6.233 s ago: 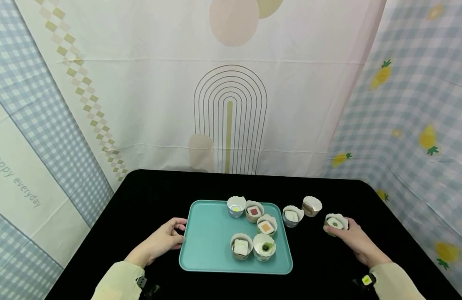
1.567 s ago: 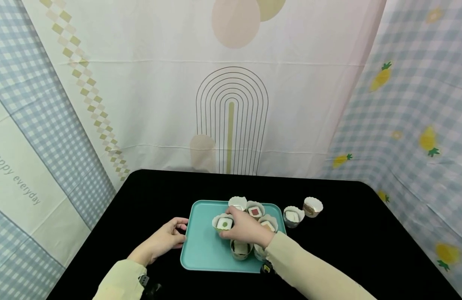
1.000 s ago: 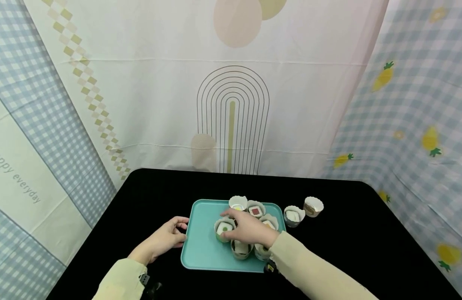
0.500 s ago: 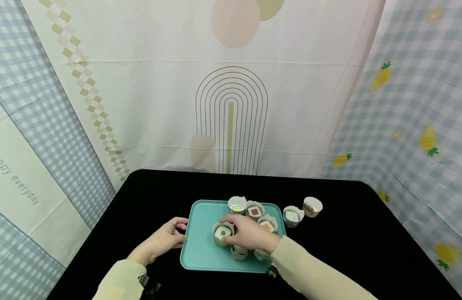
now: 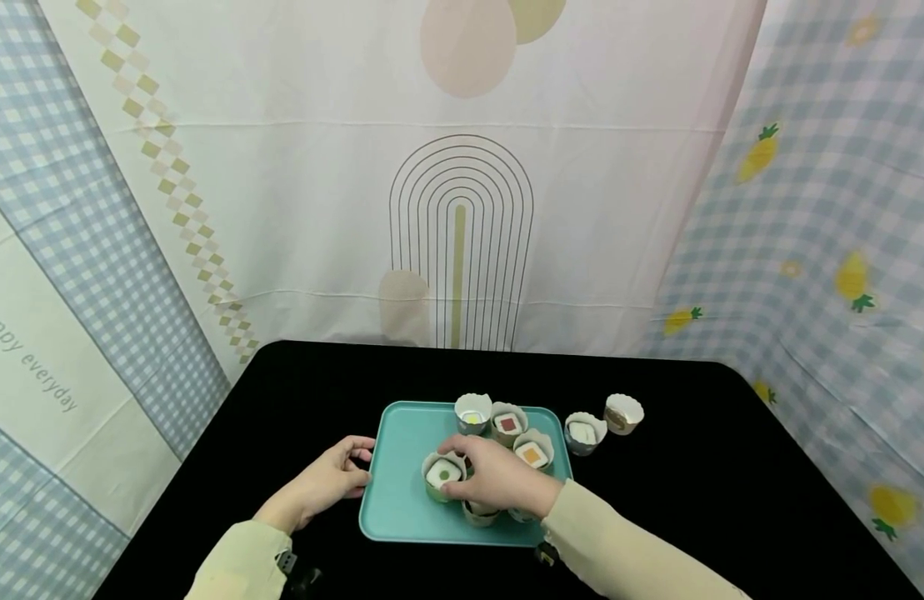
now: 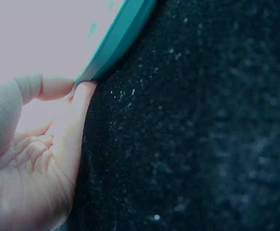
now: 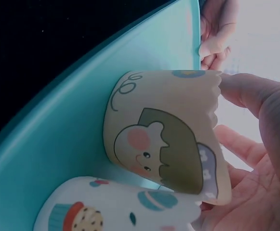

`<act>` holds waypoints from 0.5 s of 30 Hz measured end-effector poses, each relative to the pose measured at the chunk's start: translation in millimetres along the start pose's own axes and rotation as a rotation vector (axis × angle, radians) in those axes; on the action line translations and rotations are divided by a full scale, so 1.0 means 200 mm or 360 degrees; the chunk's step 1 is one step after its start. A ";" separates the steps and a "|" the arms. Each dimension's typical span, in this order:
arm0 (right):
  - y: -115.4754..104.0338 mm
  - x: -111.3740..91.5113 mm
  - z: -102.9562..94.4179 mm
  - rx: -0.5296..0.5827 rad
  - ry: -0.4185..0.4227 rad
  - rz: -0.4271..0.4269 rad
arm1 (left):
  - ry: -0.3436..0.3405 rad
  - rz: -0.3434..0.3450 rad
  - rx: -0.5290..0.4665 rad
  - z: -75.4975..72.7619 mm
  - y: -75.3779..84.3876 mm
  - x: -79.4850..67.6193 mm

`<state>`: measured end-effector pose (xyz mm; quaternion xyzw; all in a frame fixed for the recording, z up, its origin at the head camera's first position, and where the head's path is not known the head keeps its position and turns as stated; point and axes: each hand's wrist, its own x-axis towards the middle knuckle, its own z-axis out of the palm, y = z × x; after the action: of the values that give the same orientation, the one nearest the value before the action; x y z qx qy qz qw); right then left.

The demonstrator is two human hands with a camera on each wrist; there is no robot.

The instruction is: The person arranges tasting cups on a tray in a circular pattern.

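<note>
My left hand pinches the left rim of a teal tray; the left wrist view shows thumb and finger meeting on the tray edge. Over the tray's middle, my right hand holds a scalloped paper baking cup by thumb and fingers. Inside it sits a white piece with a green dot. Whether its base touches the tray cannot be told. Close by, a cup with a cartoon face stands in the right wrist view, blocking sight of the held cup.
Cups with yellow, red and orange centres stand along the tray's right side. Two front cups are partly hidden under my right hand. Right of the tray, two more cups rest on the black table.
My right hand has brought the green-dotted cup from the table's right side onto the tray area. Over the last second it shifted slightly toward me. My left hand stays on the rim.
</note>
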<state>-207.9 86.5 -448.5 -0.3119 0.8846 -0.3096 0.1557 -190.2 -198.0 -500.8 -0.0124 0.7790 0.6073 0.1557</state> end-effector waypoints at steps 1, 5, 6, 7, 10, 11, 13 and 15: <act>0.00 0.00 0.00 0.0003 0.0002 -0.0002 | 0.0002 0.0002 0.0002 0.00 0.00 0.00; -0.01 -0.01 0.00 0.0018 0.0000 -0.0004 | 0.0009 0.0000 0.0006 0.00 0.00 0.00; -0.01 -0.01 -0.01 0.0021 -0.0001 -0.0002 | 0.0012 -0.0001 0.0008 0.00 0.00 0.00; -0.01 -0.01 -0.01 0.0028 -0.0002 0.0001 | 0.0013 -0.0003 0.0009 0.00 0.00 0.00; -0.01 -0.02 -0.03 0.0068 0.0013 0.0021 | 0.0015 -0.0005 0.0016 0.01 0.00 0.00; -0.01 -0.03 -0.04 0.0090 0.0021 0.0024 | 0.0014 -0.0006 0.0015 0.01 0.00 0.00; -0.01 -0.04 -0.07 0.0123 0.0050 0.0021 | 0.0009 -0.0008 0.0013 0.00 0.00 0.00; 0.00 -0.06 -0.10 0.0162 0.0091 0.0010 | -0.0009 -0.0006 0.0014 0.00 0.00 0.00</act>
<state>-208.7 104.1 -432.7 -0.2919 0.8728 -0.3626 0.1471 -189.7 -198.2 -500.1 -0.0114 0.7813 0.6035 0.1590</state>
